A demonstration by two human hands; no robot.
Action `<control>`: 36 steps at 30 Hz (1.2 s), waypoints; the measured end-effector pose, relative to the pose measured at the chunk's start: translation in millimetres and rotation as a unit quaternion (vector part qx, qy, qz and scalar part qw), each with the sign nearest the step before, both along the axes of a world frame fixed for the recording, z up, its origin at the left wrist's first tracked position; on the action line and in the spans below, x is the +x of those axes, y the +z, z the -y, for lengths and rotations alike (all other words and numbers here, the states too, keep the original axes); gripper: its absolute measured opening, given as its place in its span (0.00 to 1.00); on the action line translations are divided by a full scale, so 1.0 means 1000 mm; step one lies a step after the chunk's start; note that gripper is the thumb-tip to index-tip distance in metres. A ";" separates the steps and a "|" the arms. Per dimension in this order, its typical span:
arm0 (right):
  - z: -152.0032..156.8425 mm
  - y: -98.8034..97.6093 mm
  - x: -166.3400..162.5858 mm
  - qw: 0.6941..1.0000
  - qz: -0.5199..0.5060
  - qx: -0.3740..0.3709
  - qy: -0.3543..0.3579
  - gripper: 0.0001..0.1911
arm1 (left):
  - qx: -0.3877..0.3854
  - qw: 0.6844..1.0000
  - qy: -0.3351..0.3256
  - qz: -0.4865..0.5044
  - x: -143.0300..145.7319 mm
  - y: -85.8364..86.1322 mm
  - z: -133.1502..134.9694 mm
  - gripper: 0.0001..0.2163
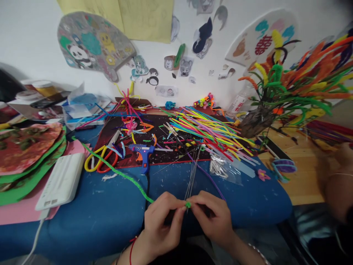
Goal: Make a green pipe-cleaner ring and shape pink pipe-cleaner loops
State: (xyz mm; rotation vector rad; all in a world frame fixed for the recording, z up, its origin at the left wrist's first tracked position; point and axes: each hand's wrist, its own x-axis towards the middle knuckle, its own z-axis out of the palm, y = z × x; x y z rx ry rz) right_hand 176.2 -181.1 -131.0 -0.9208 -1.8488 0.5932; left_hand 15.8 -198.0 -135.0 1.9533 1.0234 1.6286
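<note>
Close to the table's front edge, my left hand (164, 219) pinches a long green pipe cleaner (121, 173) between thumb and fingers. Its free length trails up and left across the blue table. A small bunched green bit shows between my fingertips, with my right hand (212, 217) closed in a pinch on its other side. Several thin metal wires (192, 173) run up the table just behind this bit; whether they are held too, I cannot tell. A purple pipe cleaner (208, 176) lies past my right hand.
A blue hot glue gun (143, 154) with its cord stands ahead, near scissors (103, 156) and a pile of colourful pipe cleaners (206, 129). A white power bank (60, 182) lies left. Right are a bag of white sticks (220, 167), a pipe-cleaner bouquet (298, 84) and another person's arm (338, 184).
</note>
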 end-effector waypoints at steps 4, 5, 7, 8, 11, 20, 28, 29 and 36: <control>-0.010 0.009 0.004 1.000 0.000 -0.007 -0.020 0.05 | -0.015 0.999 -0.028 -0.008 -0.003 -0.001 0.002 0.09; -0.010 0.012 0.006 1.000 0.007 0.001 -0.023 0.05 | -0.017 0.999 -0.030 -0.011 -0.004 -0.001 0.002 0.09; -0.008 0.017 0.007 0.999 0.023 0.028 -0.030 0.05 | -0.011 0.999 -0.024 -0.024 -0.005 -0.001 0.003 0.10; -0.006 0.019 0.008 0.998 0.030 0.044 -0.035 0.05 | -0.003 0.999 -0.017 -0.032 -0.004 -0.001 0.003 0.10; 0.004 0.023 0.006 0.993 0.045 0.093 -0.054 0.07 | 0.027 0.998 0.018 -0.051 -0.002 -0.002 0.004 0.11; 0.026 0.009 -0.007 0.984 0.030 0.161 -0.073 0.07 | 0.030 0.997 0.077 -0.006 0.008 -0.006 0.007 0.11; 0.009 -0.006 -0.006 0.992 0.009 0.123 -0.039 0.10 | -0.004 0.999 0.001 0.047 0.006 -0.012 0.010 0.10; 0.006 -0.004 -0.005 0.993 0.004 0.113 -0.040 0.10 | -0.011 0.999 -0.005 0.050 0.005 -0.012 0.010 0.09; 0.003 0.022 0.006 1.000 0.013 0.001 -0.010 0.05 | -0.008 0.999 0.024 0.040 0.005 -0.016 0.012 0.10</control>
